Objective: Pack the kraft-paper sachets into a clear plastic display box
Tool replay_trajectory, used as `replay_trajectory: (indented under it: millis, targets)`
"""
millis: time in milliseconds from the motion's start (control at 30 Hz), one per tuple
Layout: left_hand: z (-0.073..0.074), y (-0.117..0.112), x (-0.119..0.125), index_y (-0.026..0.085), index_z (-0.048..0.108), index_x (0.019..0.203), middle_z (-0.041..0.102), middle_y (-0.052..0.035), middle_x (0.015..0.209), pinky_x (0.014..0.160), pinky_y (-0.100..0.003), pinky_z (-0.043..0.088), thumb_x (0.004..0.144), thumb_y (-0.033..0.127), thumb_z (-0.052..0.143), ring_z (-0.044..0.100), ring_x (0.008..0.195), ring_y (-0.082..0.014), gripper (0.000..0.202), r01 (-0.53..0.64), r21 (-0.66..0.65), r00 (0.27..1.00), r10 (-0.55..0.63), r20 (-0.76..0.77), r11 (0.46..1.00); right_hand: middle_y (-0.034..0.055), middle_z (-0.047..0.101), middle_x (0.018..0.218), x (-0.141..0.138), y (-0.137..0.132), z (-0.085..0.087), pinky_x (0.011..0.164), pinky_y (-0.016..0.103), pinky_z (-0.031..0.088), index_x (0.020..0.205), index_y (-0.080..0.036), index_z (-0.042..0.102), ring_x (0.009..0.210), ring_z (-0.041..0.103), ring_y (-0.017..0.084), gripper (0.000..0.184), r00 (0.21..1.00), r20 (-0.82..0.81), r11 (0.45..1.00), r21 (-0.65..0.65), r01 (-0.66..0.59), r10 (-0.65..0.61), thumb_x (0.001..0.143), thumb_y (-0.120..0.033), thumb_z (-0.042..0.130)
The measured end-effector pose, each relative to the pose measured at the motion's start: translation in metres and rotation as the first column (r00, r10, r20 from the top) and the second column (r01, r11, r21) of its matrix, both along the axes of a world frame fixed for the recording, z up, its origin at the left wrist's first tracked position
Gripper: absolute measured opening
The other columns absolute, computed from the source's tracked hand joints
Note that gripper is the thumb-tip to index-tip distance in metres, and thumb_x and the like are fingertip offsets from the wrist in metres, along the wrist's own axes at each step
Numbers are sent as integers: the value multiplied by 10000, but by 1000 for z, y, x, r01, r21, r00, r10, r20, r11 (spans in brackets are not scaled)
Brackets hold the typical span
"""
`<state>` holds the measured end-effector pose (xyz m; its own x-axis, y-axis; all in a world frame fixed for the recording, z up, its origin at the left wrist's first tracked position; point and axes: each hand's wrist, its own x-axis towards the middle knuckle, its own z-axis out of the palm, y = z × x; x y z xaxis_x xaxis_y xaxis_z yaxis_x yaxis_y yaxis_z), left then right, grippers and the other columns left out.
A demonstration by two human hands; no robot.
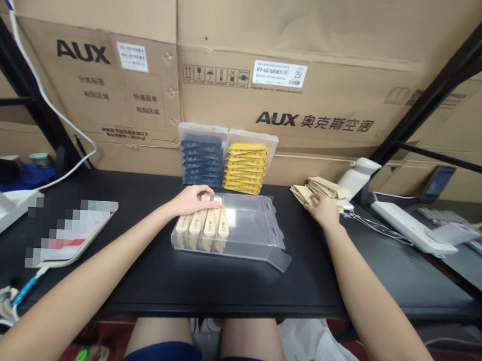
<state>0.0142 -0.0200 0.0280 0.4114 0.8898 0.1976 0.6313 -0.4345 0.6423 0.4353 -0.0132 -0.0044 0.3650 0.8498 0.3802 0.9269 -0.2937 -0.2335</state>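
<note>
Case (252, 233), clear plastic, lies flat at mid-frame on the black surface (226, 288), its flaps open toward the right. Four cream packets (208, 225) stand in a row in its left half, dark print on their near faces; the right half shows clear plastic. Our left hand (194, 200) is at the case's far left, thumb laid along the packets' far ends, fingers bent beyond; we cannot tell whether it grips them. Our right hand (324, 211), right of centre, has its fingers curled onto a loose cream pile (326, 185); whether they close on any piece we cannot tell.

Behind the case, two upright clear boxes (254, 136) stand side by side, blue packets (201, 164) in the left one, yellow packets (245, 167) in the right. We note a white bottle (357, 177) just beyond the pile, a phone (76, 236) at left of frame, and a white power strip (413, 229) at right. Printed cardboard (225, 103) fills the upper frame.
</note>
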Motion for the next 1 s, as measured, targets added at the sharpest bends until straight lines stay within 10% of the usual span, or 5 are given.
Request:
replay_trajectory:
  millis: [567, 1000]
  targets:
    - [0, 0, 0, 211, 677, 1003, 690, -56, 1081, 860, -354, 454, 668, 640, 647, 619, 969, -263, 546, 6, 1, 1000, -5, -4, 1000, 151, 695, 938, 1, 2, -5, 761, 401, 501, 978, -146, 688, 907, 637, 315, 442, 996, -89, 995, 103, -7, 16, 717, -501, 655]
    - [1, -2, 0, 209, 673, 1014, 682, -54, 1104, 881, -344, 440, 680, 629, 653, 610, 1001, -258, 537, 5, -11, 1000, -5, 3, 1000, 136, 690, 969, 5, 5, -5, 868, 419, 486, 965, -129, 686, 959, 626, 302, 361, 993, -76, 985, 158, -72, 85, 646, -293, 720]
